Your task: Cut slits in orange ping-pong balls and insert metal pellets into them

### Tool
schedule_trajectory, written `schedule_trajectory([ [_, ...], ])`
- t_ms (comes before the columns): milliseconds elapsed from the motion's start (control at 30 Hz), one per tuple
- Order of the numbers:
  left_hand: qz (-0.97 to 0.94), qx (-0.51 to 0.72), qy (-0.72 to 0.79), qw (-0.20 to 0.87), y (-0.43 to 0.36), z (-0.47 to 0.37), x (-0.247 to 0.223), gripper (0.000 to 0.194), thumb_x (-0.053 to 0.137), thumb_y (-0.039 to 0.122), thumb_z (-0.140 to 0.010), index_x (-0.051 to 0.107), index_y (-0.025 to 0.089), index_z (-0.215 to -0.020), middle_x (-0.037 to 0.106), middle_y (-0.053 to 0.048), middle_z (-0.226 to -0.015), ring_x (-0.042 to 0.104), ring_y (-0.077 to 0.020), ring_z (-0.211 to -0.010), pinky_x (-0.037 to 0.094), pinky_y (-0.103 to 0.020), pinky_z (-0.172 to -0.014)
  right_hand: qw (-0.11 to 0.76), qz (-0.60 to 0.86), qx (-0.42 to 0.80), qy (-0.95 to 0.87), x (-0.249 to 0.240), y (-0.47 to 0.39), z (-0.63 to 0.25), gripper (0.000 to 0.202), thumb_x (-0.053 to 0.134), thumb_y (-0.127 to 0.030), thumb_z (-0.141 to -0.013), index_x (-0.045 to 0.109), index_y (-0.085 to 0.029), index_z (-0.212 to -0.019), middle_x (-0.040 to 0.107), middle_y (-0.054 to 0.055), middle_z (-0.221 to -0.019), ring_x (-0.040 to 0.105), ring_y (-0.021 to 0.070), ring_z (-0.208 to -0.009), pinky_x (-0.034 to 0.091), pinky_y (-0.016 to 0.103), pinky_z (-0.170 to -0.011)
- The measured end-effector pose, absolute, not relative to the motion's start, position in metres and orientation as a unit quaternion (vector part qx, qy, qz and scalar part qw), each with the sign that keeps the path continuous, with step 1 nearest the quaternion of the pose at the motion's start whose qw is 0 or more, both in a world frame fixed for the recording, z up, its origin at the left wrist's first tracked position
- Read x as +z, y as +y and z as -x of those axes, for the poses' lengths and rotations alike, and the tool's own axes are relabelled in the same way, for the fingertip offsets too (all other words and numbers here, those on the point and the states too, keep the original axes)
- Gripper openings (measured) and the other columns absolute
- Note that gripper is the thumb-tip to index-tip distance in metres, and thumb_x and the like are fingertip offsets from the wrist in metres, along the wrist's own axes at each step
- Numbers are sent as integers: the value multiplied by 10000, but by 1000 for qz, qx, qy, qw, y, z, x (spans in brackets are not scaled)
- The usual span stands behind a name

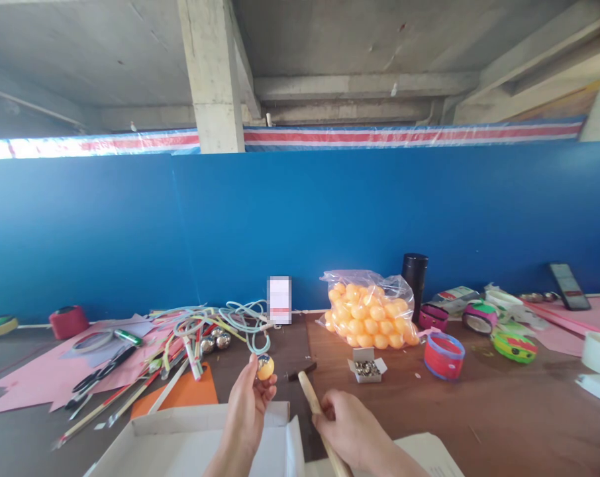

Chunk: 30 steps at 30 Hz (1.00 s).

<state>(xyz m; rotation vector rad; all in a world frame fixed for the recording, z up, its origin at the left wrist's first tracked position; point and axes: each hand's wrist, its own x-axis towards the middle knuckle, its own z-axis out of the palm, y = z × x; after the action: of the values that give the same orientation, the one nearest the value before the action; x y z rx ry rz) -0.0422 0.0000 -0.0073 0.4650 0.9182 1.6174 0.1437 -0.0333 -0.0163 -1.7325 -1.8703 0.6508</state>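
Note:
Between the thumb and fingers of my left hand (249, 404) is a small shiny ball (265, 367), gold below and silvery above. My right hand (347, 424) is wrapped round a pale wooden stick (310, 394) that slants down toward me. Just beyond the stick's upper end lies a dark tool head (302, 372); whether the two are joined is unclear. A white open box (181, 440) lies below my left hand. To the right of the stick stands a small open carton (367, 368) of little metal pieces.
Behind the carton sits a clear bag of orange balls (369, 318), with a black cylinder (415, 285) beside it. Left are tangled pale tubes (250, 318), metal balls (215, 340), scissors (104, 374) and pink paper (36, 377). Tape rolls (444, 356) lie right. A blue partition (300, 218) stands behind.

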Motion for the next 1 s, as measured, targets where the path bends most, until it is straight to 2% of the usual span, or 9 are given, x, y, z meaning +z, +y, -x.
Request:
schedule_trajectory([
  [100,-200,687,396,575,0,42,-7,230,649,304,-713,583,132,-851,625,-33,-704,588,-92,-531,472,-191,-452,245,647,211,-691,-14,-36,-144,165,564,-372,-737,658,-246,-688,710,36,-708,650,219,-667,365,257,-548],
  [200,-202,682,402,577,-3,40,-4,231,651,309,-711,585,125,-835,615,-35,-699,585,-93,-530,477,-194,-453,262,654,170,-689,-6,-34,-148,147,526,-327,-775,627,-264,-689,700,0,-717,634,186,-668,356,243,-555],
  [367,-207,676,402,582,-5,39,-3,253,656,325,-705,584,127,-844,615,-38,-725,581,-92,-532,483,-199,-453,306,693,85,-647,8,-18,-170,185,391,-314,-862,572,-285,-836,661,-19,-818,596,169,-776,361,245,-616],
  [467,-206,674,402,585,-5,38,-3,264,666,328,-693,581,134,-851,614,-32,-719,583,-95,-532,482,-200,-451,306,725,57,-614,6,-5,-190,178,395,-313,-859,567,-279,-889,627,3,-980,582,179,-870,361,249,-616],
  [533,-207,673,399,587,-5,38,-4,268,670,333,-689,579,138,-849,610,-26,-707,585,-98,-536,482,-200,-451,292,744,57,-598,2,1,-202,165,429,-300,-838,576,-277,-909,595,14,-1053,596,173,-846,361,244,-587],
  [733,-209,678,392,585,-4,38,-8,270,669,334,-689,584,140,-855,618,-32,-721,592,-100,-543,483,-202,-456,242,765,72,-592,-9,9,-218,161,468,-333,-810,616,-271,-818,605,28,-903,617,193,-762,350,252,-530],
  [1000,-198,677,393,590,-8,36,-4,253,667,309,-695,583,140,-864,628,-38,-727,593,-99,-530,481,-198,-445,227,771,66,-591,-12,12,-220,197,423,-317,-838,602,-264,-773,607,20,-898,615,182,-749,337,255,-515],
])
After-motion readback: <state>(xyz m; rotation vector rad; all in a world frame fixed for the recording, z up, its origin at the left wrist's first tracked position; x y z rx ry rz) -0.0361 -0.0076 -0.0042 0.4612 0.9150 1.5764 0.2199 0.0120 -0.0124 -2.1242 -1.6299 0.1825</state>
